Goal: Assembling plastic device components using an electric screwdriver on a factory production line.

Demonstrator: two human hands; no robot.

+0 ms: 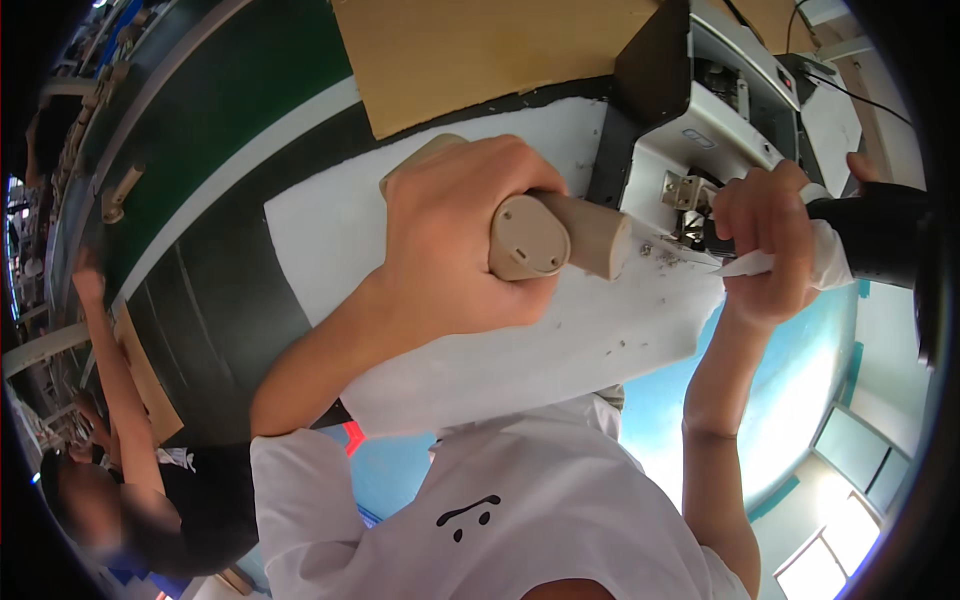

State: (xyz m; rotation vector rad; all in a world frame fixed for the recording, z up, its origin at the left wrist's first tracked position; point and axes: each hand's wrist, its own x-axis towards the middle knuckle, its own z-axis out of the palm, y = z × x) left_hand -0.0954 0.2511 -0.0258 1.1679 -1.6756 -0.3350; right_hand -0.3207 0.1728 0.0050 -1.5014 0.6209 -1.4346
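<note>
My left hand [455,225] is closed around a beige plastic housing [530,238], whose rounded end with small holes faces up. A thicker stub of the housing points right toward the machine. My right hand [775,240] grips a black electric screwdriver [870,235], with white wrapping [828,255] around it beside the fingers. Its tip end reaches the metal outlet [685,190] of a screw feeder [690,140]; whether they touch cannot be made out. Several tiny screws [655,252] lie just below the outlet.
A white sheet [500,360] covers the worktop under my hands. Brown cardboard [470,60] lies behind it. To the left runs a green conveyor belt [260,100] carrying a beige part [123,193]. Another person's arm [120,380] reaches toward the belt at far left.
</note>
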